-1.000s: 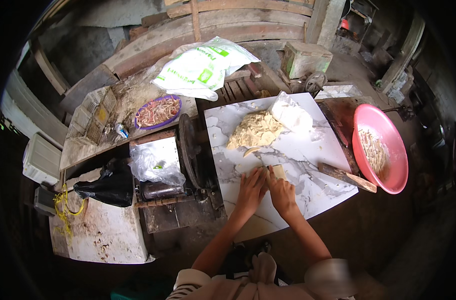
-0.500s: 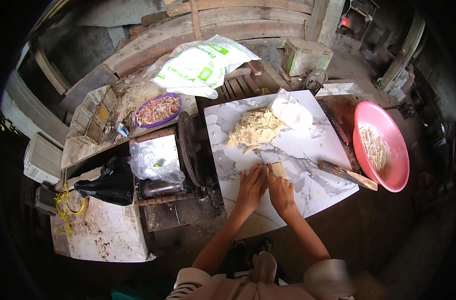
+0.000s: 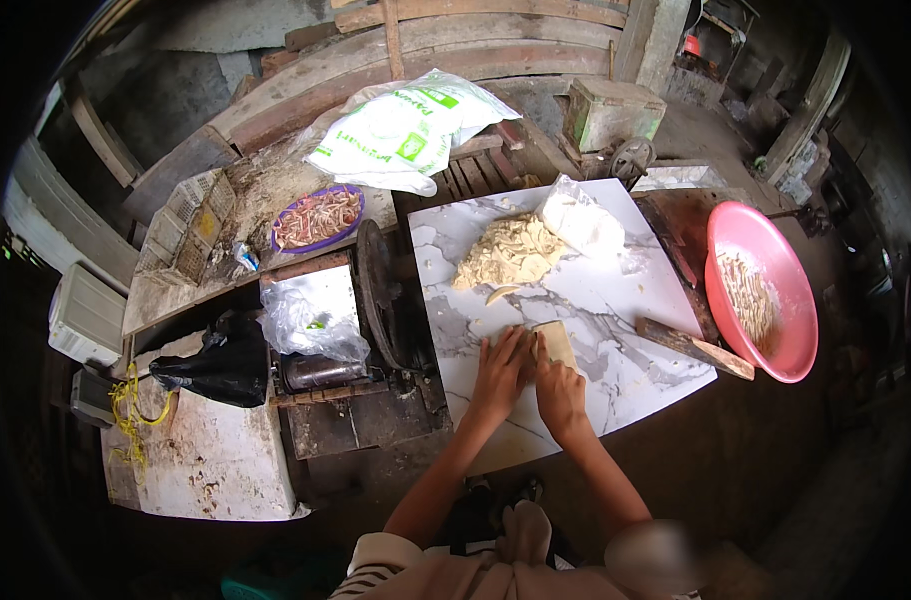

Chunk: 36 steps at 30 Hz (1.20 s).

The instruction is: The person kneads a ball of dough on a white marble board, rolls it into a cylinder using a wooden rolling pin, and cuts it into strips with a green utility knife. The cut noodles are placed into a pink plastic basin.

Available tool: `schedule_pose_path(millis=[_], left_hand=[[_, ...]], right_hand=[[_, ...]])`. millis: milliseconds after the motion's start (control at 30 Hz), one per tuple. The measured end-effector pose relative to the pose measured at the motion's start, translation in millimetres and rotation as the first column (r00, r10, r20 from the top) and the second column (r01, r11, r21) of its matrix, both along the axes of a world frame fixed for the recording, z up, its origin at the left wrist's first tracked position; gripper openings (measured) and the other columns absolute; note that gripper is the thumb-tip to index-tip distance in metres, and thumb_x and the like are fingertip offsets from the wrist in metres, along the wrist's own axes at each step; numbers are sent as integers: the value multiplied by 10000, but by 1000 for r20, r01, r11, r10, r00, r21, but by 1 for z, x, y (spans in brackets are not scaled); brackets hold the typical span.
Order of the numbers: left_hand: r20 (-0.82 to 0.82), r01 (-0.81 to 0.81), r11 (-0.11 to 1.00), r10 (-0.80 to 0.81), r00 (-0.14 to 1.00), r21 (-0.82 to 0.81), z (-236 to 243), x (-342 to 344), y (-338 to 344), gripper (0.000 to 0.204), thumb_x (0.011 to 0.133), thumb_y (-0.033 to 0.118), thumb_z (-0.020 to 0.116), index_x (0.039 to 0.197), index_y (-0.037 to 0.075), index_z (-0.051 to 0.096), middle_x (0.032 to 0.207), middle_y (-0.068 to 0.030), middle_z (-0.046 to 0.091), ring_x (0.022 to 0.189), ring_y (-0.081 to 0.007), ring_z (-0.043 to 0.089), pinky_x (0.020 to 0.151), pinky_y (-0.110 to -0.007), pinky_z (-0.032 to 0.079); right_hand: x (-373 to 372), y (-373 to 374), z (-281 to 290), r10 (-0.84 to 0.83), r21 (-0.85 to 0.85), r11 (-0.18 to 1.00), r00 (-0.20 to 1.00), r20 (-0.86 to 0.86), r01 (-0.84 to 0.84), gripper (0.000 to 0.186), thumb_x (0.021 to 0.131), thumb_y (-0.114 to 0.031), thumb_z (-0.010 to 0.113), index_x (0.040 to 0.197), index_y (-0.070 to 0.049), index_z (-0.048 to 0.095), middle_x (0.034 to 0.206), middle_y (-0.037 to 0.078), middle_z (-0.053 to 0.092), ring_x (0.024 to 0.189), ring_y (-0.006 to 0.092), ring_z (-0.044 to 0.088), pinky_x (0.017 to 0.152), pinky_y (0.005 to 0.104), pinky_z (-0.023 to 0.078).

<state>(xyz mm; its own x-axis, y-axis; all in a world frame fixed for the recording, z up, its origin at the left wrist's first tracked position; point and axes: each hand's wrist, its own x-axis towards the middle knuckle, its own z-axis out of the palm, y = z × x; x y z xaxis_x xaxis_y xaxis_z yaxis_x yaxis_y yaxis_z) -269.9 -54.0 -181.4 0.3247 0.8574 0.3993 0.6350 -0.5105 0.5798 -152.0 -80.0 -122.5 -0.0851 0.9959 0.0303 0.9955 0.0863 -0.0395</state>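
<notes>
My left hand (image 3: 502, 372) lies palm down on the marble-patterned board (image 3: 455, 240), fingers stretched forward. Close beside it, my right hand (image 3: 561, 392) grips a flat cream-coloured rectangular piece (image 3: 554, 343), its index finger laid along the near left edge. Whether the piece is a scraper or a slab of dough, I cannot tell. Beyond the hands sits a lumpy heap of pale dough (image 3: 510, 252), with a short curved dough strip (image 3: 501, 295) at its near edge. Touching the heap is a clear plastic bag of white powder (image 3: 585, 220).
At the right, a pink basin (image 3: 797, 300) holds several dough strips. A wooden stick (image 3: 693, 349) lies across the board's right edge. Left of the board are a dark wheel (image 3: 377, 295), a purple-rimmed tray (image 3: 320, 243) of strips and a black bag (image 3: 215, 368). A white sack (image 3: 400, 140) lies behind.
The cream piece shows more of its surface between my hands now, and my right hand has shifted very slightly. My left hand stays almost in place.
</notes>
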Motion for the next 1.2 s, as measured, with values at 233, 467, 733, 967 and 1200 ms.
schedule_pose_path(millis=[233, 467, 733, 967, 1200], left_hand=[[10, -18, 999, 17, 1000, 33, -10, 0, 2, 612, 766, 80, 657, 1337, 46, 440, 1424, -103, 367, 1333, -299, 334, 1055, -564, 234], [-27, -18, 1000, 19, 999, 25, -2, 2, 0, 555, 811, 108, 620, 1331, 32, 440, 1412, -101, 377, 1329, -284, 341, 1075, -553, 219], [-36, -34, 999, 34, 999, 5, 3, 4, 0, 545, 822, 117, 630, 1330, 48, 446, 1393, -102, 402, 1317, -286, 354, 1068, -547, 234], [-55, -55, 998, 57, 997, 34, 0, 4, 0, 508, 844, 160, 624, 1315, 53, 465, 1385, -96, 413, 1310, -275, 366, 1062, -546, 242], [-41, -52, 998, 53, 998, 30, 0, 5, 0, 516, 846, 194, 631, 1314, 54, 468, 1387, -90, 416, 1298, -275, 377, 1058, -547, 243]], right_hand=[[-3, -10, 0, -18, -7, 1000, 1000, 16, 18, 767, 750, -23, 598, 1435, 1, 254, 735, 117, 651, 627, 240, 663, 576, 345, 544], [2, -23, -8, -9, 41, 999, 999, 40, 8, 770, 746, -27, 601, 1434, 2, 257, 707, 95, 631, 586, 215, 653, 549, 334, 541], [6, -41, -7, 0, 68, 998, 996, 90, -6, 779, 727, -32, 610, 1428, 5, 272, 672, 75, 608, 548, 204, 641, 516, 318, 530], [9, -60, -1, 16, 18, 1000, 997, 78, -17, 810, 709, -32, 616, 1435, 1, 257, 674, 81, 598, 541, 206, 638, 512, 315, 525], [14, -87, 5, 5, -32, 999, 998, 65, -2, 830, 711, -33, 612, 1450, -23, 236, 683, 90, 592, 530, 221, 627, 509, 338, 521]])
